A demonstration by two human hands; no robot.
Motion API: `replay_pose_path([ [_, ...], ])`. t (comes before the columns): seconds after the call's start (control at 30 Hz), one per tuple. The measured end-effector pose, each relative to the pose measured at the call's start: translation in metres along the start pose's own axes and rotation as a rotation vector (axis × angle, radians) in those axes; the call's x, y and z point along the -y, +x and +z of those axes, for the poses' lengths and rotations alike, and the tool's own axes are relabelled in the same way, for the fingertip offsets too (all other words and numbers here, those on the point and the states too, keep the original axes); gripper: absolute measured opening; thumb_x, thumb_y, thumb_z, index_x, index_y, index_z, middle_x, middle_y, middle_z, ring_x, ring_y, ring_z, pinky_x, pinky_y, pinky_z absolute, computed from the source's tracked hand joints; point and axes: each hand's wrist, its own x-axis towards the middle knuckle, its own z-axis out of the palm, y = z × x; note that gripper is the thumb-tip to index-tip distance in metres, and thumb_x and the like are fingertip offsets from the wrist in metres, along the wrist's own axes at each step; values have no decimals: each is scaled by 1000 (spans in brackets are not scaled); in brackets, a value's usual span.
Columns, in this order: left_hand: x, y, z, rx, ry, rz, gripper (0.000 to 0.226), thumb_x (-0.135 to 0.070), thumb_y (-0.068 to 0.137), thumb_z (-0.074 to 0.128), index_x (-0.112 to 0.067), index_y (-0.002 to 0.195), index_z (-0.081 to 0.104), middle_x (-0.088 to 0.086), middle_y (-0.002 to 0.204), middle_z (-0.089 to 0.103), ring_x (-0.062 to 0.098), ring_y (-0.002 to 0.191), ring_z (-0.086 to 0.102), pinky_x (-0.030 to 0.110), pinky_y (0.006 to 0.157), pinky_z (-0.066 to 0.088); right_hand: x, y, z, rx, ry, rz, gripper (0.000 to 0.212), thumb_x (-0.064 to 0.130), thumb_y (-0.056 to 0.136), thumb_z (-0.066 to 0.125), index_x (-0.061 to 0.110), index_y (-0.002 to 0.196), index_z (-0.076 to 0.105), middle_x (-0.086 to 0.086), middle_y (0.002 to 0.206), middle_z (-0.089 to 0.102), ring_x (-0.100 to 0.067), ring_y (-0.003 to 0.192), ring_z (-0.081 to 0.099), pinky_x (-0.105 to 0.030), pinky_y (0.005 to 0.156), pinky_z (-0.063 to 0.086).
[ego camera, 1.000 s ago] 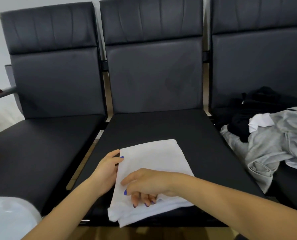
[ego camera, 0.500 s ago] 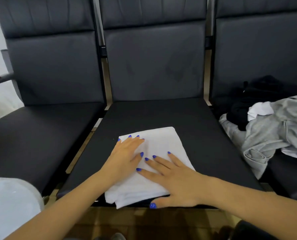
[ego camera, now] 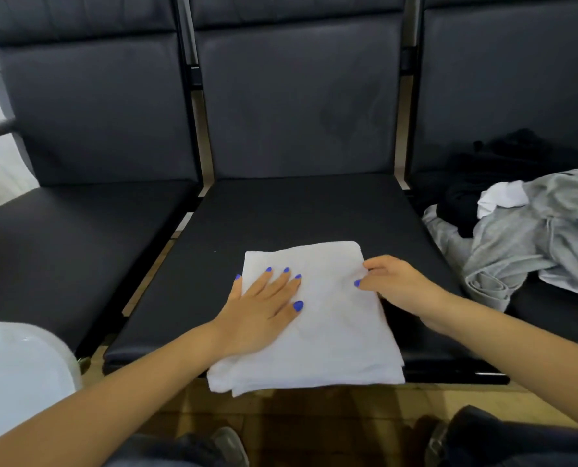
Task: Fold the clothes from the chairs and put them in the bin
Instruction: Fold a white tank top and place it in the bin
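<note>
A folded white garment (ego camera: 331,318) lies on the front of the middle black chair seat (ego camera: 301,210), its near edge hanging slightly over the seat's front. My left hand (ego camera: 264,308) presses flat on the garment's left half, fingers straight and spread. My right hand (ego camera: 395,281) pinches the garment's right edge near the far corner, thumb on top and fingers curled under the fabric. A white bin (ego camera: 17,375) shows at the lower left, only its rim and side in view.
On the right chair lies an unfolded heap: a grey garment (ego camera: 530,241), a black one (ego camera: 476,197) and a bit of white cloth (ego camera: 500,197). The left chair seat (ego camera: 71,244) holds nothing. My shoes and the wooden floor are visible below.
My right hand slid off the top of the garment to its right edge and now pinches it. My left hand stays pressed flat on the left half.
</note>
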Motion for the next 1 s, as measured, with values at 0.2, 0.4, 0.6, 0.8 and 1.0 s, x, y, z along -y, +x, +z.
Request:
replay_pose_path([
  [0.2, -4, 0, 4, 6, -29, 69, 89, -74, 69, -12, -39, 150, -9, -20, 158, -14, 6, 144, -20, 46, 116, -15, 9, 2, -13, 207, 409, 345, 40, 13, 79, 71, 6, 118, 62, -11, 100, 73, -23, 78, 70, -29, 60, 55],
  [0.4, -3, 0, 2, -6, -51, 105, 54, -51, 100, 11, -39, 151, -5, -23, 157, -11, 4, 145, -18, 42, 117, -16, 19, -8, -6, 440, 507, 297, 41, -1, 79, 65, 13, 118, 64, -11, 111, 71, -29, 101, 69, -42, 84, 56],
  [0.6, -4, -1, -10, -203, -1061, -24, 46, -49, 102, 27, -40, 147, 21, -19, 150, 27, 13, 144, 23, 37, 119, 16, 42, -20, -3, 449, 656, 269, 50, 4, 68, 63, 9, 118, 63, -16, 110, 70, -31, 94, 70, -42, 80, 54],
  [0.8, 13, -29, -48, -210, -2251, -233, 101, -72, 83, 46, -18, 154, -1, 15, 158, 19, 35, 138, 35, 50, 100, 41, 103, -52, -9, 517, 675, 67, 59, -4, 61, 67, 9, 118, 61, -16, 106, 71, -31, 88, 71, -41, 66, 58],
  [1.0, 14, -96, -68, -80, -2331, 190, 94, -75, 62, 64, -12, 131, 57, 12, 126, 64, 31, 112, 63, 45, 92, 52, 165, -94, 1, 581, 772, -175, 37, 2, 50, 69, 10, 84, 79, -14, 102, 73, -31, 87, 71, -47, 75, 57],
])
